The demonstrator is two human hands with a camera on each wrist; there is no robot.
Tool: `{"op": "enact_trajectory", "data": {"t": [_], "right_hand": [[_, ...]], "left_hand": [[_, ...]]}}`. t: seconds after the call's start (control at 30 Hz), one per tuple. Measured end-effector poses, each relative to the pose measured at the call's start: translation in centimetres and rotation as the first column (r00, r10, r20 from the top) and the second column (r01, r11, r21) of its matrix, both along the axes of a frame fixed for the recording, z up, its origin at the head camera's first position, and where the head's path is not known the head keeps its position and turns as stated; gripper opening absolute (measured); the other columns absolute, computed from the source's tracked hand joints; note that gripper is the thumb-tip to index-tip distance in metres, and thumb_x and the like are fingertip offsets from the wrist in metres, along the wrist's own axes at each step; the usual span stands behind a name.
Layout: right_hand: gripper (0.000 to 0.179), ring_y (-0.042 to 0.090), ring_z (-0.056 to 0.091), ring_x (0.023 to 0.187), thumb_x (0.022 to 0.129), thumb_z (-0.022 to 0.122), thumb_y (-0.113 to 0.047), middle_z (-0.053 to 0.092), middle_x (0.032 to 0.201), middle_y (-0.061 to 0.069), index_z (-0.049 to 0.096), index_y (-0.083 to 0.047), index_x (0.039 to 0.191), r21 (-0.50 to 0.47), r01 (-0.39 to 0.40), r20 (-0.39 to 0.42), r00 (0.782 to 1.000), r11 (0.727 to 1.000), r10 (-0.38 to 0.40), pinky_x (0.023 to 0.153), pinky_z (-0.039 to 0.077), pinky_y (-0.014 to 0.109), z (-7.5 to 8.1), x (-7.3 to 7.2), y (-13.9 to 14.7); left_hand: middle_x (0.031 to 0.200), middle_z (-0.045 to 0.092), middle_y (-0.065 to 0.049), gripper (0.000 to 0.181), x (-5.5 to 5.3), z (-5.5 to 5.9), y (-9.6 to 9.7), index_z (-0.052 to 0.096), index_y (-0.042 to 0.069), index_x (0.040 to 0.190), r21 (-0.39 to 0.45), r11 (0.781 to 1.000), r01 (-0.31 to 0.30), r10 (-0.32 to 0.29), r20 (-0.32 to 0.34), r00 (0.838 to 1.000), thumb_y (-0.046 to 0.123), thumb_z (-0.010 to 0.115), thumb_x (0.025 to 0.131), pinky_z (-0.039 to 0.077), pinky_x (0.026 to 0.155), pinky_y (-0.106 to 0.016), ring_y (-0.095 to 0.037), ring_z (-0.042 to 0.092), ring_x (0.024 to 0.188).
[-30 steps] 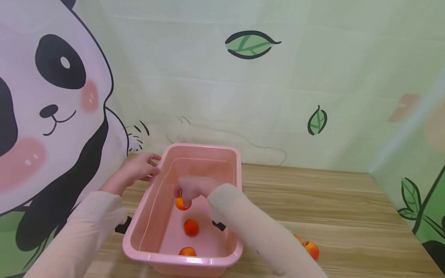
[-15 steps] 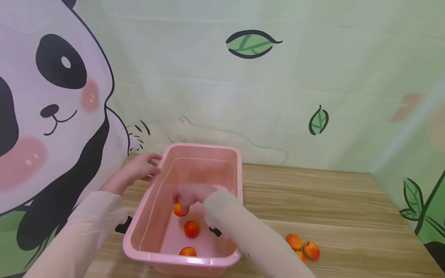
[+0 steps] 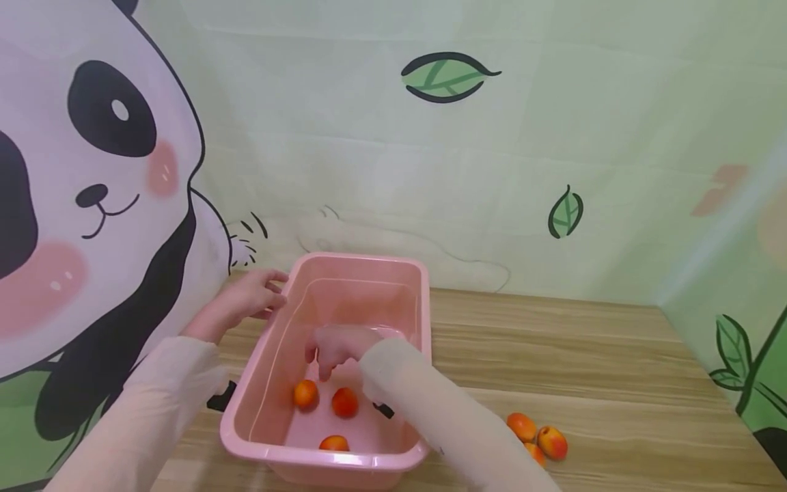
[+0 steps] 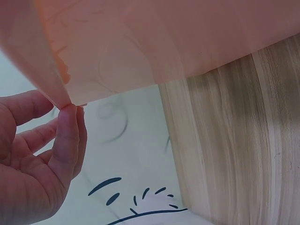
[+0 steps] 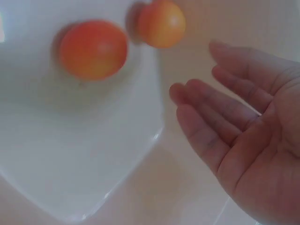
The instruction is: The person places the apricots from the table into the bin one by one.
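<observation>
Pink tub (image 3: pixel 363 301), its long axis running away from the person, stands on the wooden table (image 3: pixel 565 369). Three fruits lie on its floor: an orange fruit (image 3: pixel 305 395) by the left wall, a red fruit (image 3: pixel 345 403) just to its right, and a half-hidden fruit (image 3: pixel 334 443) behind the front rim.

Inside the tub hangs the right hand (image 3: pixel 340 345), a little farther from the person than these three, so all of them lie on its near side. Its fingers are loosely straight, apart from the fruit, and it holds nothing. At the far part of the left rim, the left hand (image 3: pixel 249 297) pinches the edge between thumb and fingers. Of the two, the right hand is nearer to every fruit.

Right of the tub, three more sit clustered on the table: an upper fruit (image 3: pixel 521 426), an outer fruit (image 3: pixel 552 443) and a lower fruit (image 3: pixel 535 454) partly covered by the right sleeve (image 3: pixel 443 403). From the right hand they lie rightward and toward the person, beyond the tub's right wall. All look roundish, with no clear long axis.
</observation>
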State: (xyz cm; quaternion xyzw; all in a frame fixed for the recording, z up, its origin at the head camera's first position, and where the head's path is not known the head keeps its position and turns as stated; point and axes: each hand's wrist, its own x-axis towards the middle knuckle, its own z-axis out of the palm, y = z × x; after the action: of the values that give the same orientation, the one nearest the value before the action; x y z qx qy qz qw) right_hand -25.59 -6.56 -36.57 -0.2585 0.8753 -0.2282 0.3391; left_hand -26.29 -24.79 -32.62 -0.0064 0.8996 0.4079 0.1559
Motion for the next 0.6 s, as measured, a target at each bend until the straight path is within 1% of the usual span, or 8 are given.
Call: {"op": "enact_trajectory", "data": {"t": [0.03, 0.07, 0.13, 0.17, 0.27, 0.43, 0.5, 0.6], "right_hand": [[0.031, 0.014, 0.051, 0.09, 0.071, 0.07, -0.01, 0.054, 0.093, -0.007, 0.059, -0.025, 0.096, -0.002, -0.005, -0.007, 1.0, 1.0, 0.005, 0.081, 0.049, 0.031, 0.2, 0.0, 0.0], [0.03, 0.014, 0.051, 0.089, 0.072, 0.07, -0.012, 0.055, 0.093, -0.007, 0.059, -0.025, 0.097, 0.008, -0.033, -0.029, 0.999, 0.999, 0.033, 0.08, 0.049, 0.03, 0.4, 0.1, 0.0], [0.03, 0.014, 0.053, 0.088, 0.071, 0.072, -0.014, 0.055, 0.091, -0.009, 0.059, -0.028, 0.094, 0.035, -0.044, -0.039, 0.998, 0.998, 0.045, 0.078, 0.05, 0.029, 0.9, -0.1, -0.1], [0.03, 0.013, 0.053, 0.087, 0.071, 0.072, -0.016, 0.055, 0.091, -0.009, 0.059, -0.029, 0.094, 0.055, -0.069, -0.055, 0.996, 0.996, 0.072, 0.077, 0.05, 0.028, 1.4, -0.1, -0.2], [0.029, 0.011, 0.052, 0.085, 0.07, 0.073, -0.021, 0.055, 0.09, -0.011, 0.059, -0.032, 0.093, 0.119, -0.141, -0.131, 0.979, 0.983, 0.156, 0.075, 0.049, 0.025, 3.0, 0.0, -0.1], [0.028, 0.01, 0.049, 0.088, 0.069, 0.074, -0.024, 0.054, 0.09, -0.012, 0.057, -0.034, 0.088, 0.166, -0.148, -0.182, 0.967, 0.975, 0.178, 0.075, 0.049, 0.028, 6.4, 1.5, 1.0], [0.028, 0.01, 0.049, 0.087, 0.068, 0.074, -0.025, 0.053, 0.089, -0.013, 0.056, -0.035, 0.087, 0.211, -0.168, -0.221, 0.951, 0.963, 0.215, 0.073, 0.049, 0.027, 7.5, 2.1, 1.4], [0.028, 0.008, 0.049, 0.085, 0.067, 0.075, -0.027, 0.053, 0.088, -0.014, 0.056, -0.035, 0.086, 0.268, -0.206, -0.294, 0.913, 0.941, 0.284, 0.069, 0.05, 0.023, 8.7, 2.8, 2.2]], "left_hand": [[0.122, 0.047, -0.027, 0.049, 0.0, 0.0, 0.0, 0.03, -0.004, 0.132, 0.0, 1.0, 0.0, 0.0, 0.0, 1.0, 0.009, 0.048, 0.088, 0.051, 0.082, -0.04, -0.03, 0.058, 0.096], [0.122, 0.047, -0.027, 0.049, 0.0, 0.0, 0.0, 0.03, -0.003, 0.132, -0.001, 1.0, 0.0, 0.0, 0.001, 1.0, 0.009, 0.048, 0.088, 0.05, 0.082, -0.04, -0.03, 0.058, 0.096], [0.122, 0.046, -0.027, 0.05, 0.0, 0.0, 0.1, 0.03, -0.003, 0.132, -0.005, 1.0, 0.001, -0.001, 0.0, 1.0, 0.01, 0.048, 0.088, 0.05, 0.082, -0.04, -0.03, 0.057, 0.097], [0.122, 0.046, -0.027, 0.05, 0.1, 0.1, 0.1, 0.03, -0.003, 0.132, -0.01, 1.0, 0.0, 0.0, 0.0, 1.0, 0.01, 0.048, 0.088, 0.05, 0.082, -0.04, -0.031, 0.057, 0.098], [0.123, 0.046, -0.027, 0.05, 0.1, 0.1, 0.2, 0.03, -0.004, 0.132, -0.013, 1.0, 0.002, -0.002, 0.001, 1.0, 0.009, 0.047, 0.088, 0.05, 0.082, -0.04, -0.031, 0.057, 0.099], [0.122, 0.046, -0.028, 0.049, 0.0, 0.1, 0.2, 0.03, -0.004, 0.132, -0.019, 1.0, 0.004, -0.004, -0.002, 1.0, 0.009, 0.047, 0.088, 0.051, 0.081, -0.039, -0.031, 0.057, 0.098], [0.123, 0.046, -0.028, 0.049, 0.0, 0.2, 0.3, 0.03, -0.004, 0.132, -0.021, 1.0, 0.002, -0.002, 0.0, 1.0, 0.009, 0.047, 0.088, 0.051, 0.081, -0.039, -0.03, 0.057, 0.098], [0.123, 0.045, -0.028, 0.05, 0.0, 0.3, 0.4, 0.029, -0.004, 0.133, -0.025, 1.0, 0.0, 0.0, 0.001, 1.0, 0.009, 0.047, 0.088, 0.051, 0.081, -0.039, -0.03, 0.057, 0.098]]}}
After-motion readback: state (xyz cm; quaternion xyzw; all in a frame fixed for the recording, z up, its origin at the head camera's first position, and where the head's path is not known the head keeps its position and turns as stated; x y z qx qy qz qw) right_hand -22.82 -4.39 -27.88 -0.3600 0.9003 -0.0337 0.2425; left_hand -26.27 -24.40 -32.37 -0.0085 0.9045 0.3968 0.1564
